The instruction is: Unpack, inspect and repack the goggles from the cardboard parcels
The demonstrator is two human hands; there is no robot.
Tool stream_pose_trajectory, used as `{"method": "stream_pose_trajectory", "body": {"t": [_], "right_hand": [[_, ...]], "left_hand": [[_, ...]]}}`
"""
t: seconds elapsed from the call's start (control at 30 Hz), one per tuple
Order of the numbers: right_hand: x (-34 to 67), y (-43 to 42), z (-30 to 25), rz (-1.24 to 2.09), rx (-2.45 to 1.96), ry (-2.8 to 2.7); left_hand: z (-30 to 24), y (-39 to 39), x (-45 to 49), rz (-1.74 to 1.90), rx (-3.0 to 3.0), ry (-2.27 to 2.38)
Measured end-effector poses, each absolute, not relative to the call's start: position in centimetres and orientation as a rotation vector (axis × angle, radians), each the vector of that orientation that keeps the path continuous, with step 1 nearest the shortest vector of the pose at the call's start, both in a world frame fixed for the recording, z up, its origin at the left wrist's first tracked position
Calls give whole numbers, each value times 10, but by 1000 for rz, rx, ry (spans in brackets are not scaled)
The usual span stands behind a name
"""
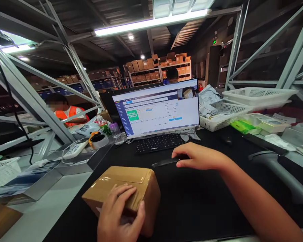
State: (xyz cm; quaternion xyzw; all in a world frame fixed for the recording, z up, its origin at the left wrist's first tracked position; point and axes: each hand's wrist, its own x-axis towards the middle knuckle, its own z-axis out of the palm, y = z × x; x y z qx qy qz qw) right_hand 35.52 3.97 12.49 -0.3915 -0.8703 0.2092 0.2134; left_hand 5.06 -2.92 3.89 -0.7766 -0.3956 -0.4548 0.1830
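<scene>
A taped brown cardboard box sits on the black desk mat near the front edge. My left hand lies on the box's near top corner, fingers curled over it. My right hand reaches forward across the mat, and its fingers close over a thin black object lying in front of the keyboard. What the black object is I cannot make out. Behind the keyboard a monitor shows a white form with a green patch.
A barcode scanner lies at the right. White baskets with packets stand at the back right. A tape roll, small bottles and a remote sit at the left. A person in an orange vest is behind the metal racking.
</scene>
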Motion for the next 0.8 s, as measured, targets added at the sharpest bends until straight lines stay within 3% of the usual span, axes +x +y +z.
{"method": "stream_pose_trajectory", "body": {"t": [0.33,0.67,0.8], "right_hand": [[313,16,121,595,-799,-2539],[323,23,113,557,-1031,-2368],[318,18,113,337,-943,-2385]], "left_hand": [[53,-27,15,-1336,-2110,-1299],[53,-32,20,-1355,-2090,-1306],[53,-22,11,-1445,-1982,-1398]]}}
